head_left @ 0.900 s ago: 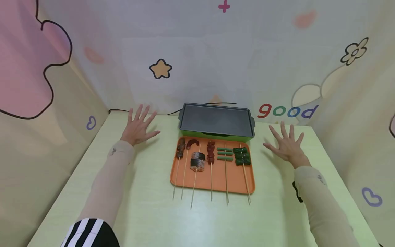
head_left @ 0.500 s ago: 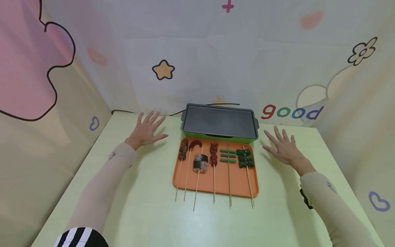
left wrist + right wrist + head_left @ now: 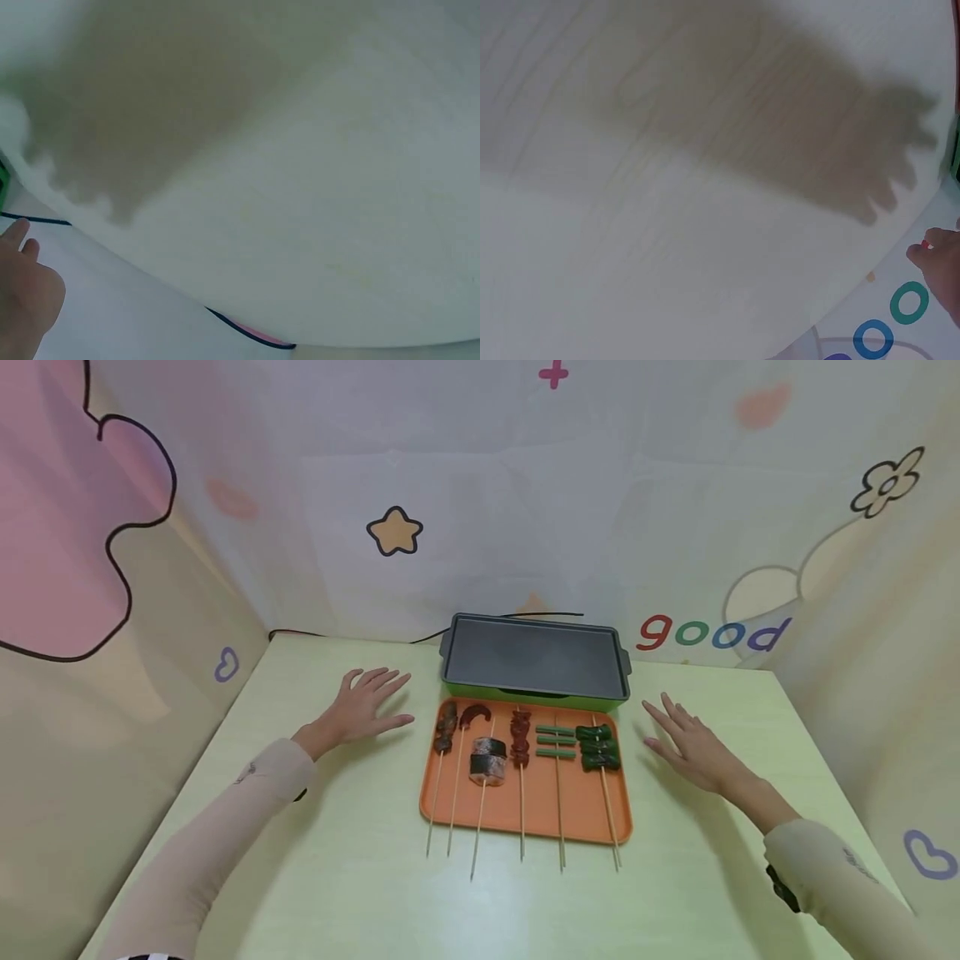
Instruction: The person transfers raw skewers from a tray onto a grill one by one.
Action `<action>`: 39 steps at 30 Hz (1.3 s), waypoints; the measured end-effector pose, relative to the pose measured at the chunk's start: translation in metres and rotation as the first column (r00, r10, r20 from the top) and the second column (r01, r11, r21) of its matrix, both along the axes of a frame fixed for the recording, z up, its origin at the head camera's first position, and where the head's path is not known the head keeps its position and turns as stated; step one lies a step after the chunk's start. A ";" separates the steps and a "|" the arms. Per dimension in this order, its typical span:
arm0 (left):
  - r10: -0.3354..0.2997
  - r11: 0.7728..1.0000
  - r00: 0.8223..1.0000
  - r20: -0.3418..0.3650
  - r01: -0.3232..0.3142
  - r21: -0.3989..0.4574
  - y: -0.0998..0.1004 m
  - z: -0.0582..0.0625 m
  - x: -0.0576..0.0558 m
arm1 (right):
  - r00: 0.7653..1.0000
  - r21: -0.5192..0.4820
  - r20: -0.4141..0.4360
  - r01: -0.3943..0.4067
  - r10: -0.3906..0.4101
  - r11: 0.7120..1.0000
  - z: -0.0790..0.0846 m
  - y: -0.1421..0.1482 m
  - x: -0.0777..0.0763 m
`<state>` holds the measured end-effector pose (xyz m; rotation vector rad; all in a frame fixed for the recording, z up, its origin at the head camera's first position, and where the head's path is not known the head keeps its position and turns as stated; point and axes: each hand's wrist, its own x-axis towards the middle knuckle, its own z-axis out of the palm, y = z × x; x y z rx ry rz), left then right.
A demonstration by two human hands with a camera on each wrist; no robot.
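Note:
My left hand (image 3: 356, 707) hovers over the table left of an orange tray (image 3: 499, 814), its fingers spread and slightly bent, holding nothing. On the other side, my right hand (image 3: 696, 747) is held right of the tray with its fingers loosely extended and nothing in them. Several skewers lie side by side on the tray: brown pieces (image 3: 446, 729), a curled reddish piece (image 3: 476, 713), a thick black-and-pale roll (image 3: 487, 762), dark red meat (image 3: 520, 737), thin green sticks (image 3: 556, 741) and dark green bundles (image 3: 598, 747). Their sticks reach past the tray's front edge.
A grey-topped grill (image 3: 536, 653) with a green base stands directly behind the tray. A black cord (image 3: 427, 635) runs along the back edge of the pale table (image 3: 360, 893). Printed curtains (image 3: 495, 510) enclose the back and both sides.
Both hands have drawn back toward the person and lowered in the head view, and their fingers are less spread. The tray, skewers and grill stay in place; the head view has shifted slightly.

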<state>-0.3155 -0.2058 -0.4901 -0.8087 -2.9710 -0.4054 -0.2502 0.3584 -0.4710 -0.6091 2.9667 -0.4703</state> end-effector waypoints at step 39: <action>-0.133 0.756 0.826 0.548 -0.273 0.595 0.043 -0.010 0.044 | 0.857 -0.569 0.479 0.140 0.189 0.810 0.010 -0.039 0.091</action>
